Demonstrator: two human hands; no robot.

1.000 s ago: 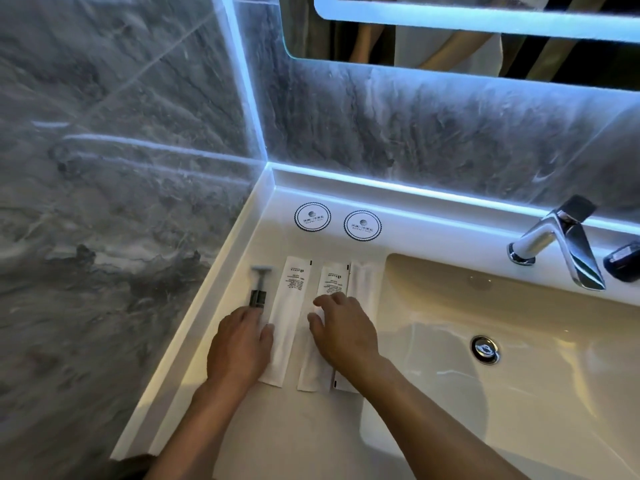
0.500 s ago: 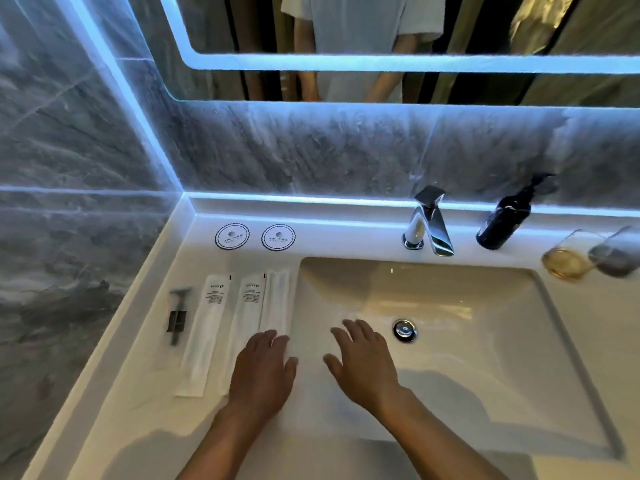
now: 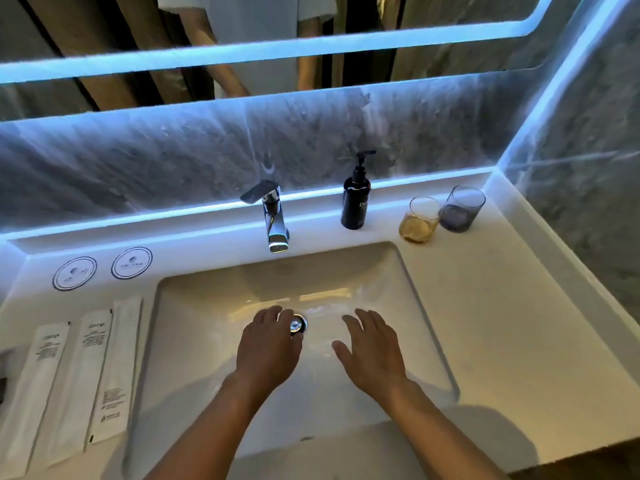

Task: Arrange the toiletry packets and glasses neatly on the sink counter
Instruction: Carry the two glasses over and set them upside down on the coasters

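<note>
While hands hover, amber glass (image 3: 419, 220) touches grey glass (image 3: 462, 209).

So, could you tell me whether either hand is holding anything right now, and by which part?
Nothing is held: the left hand and right hand are open over the basin.

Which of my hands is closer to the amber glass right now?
Right. The right hand hovers open over the basin, below and left of the amber glass. The left hand is farther left, by the drain.
</note>
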